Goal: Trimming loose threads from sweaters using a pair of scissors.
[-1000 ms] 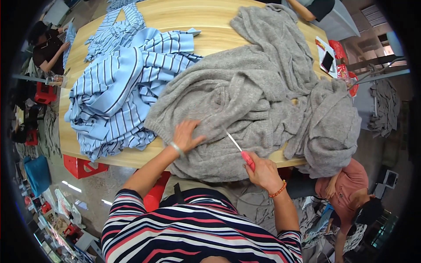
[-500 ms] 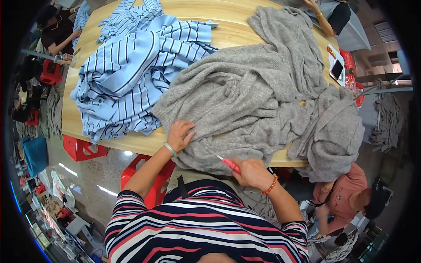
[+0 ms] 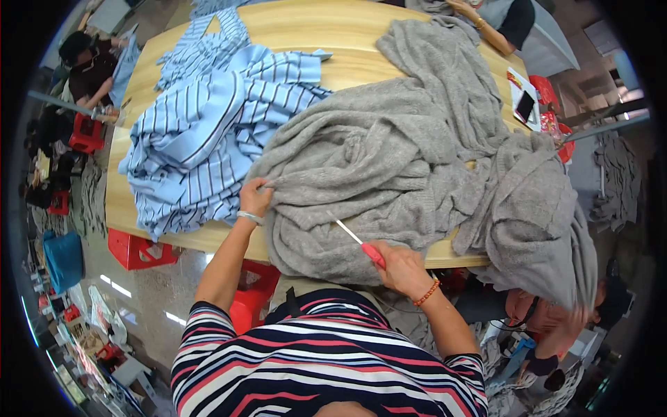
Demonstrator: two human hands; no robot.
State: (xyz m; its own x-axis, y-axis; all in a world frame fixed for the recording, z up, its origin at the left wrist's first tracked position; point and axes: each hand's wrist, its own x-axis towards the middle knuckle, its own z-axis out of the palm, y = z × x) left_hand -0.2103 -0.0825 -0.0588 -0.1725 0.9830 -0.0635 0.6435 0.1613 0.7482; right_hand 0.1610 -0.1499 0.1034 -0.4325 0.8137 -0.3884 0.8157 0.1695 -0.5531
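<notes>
A grey knitted garment (image 3: 340, 156) lies in loose folds in front of me. My left hand (image 3: 256, 199) is closed at its left edge, thumb and fingers pinching a bit of the knit. My right hand (image 3: 406, 270) grips a pink-handled tool (image 3: 373, 254) with a thin, pale metal shaft. The shaft points up and left, its tip at the knit's surface; I cannot tell whether it pierces it. Just beyond my left hand, a heap of light blue striped fabric (image 3: 201, 139) lies beside the grey knit.
The wooden table (image 3: 306, 28) carries more grey knit (image 3: 524, 194), bunched at the right, and a phone (image 3: 524, 105) on the right edge. Red stools (image 3: 135, 250) stand at the near edge. Other people sit at the far left, far right and near right.
My left hand has gone from lying on the knit to pinching its left edge, a little farther left. Grey knit at the right now hangs over the table edge, partly covering the person there.
</notes>
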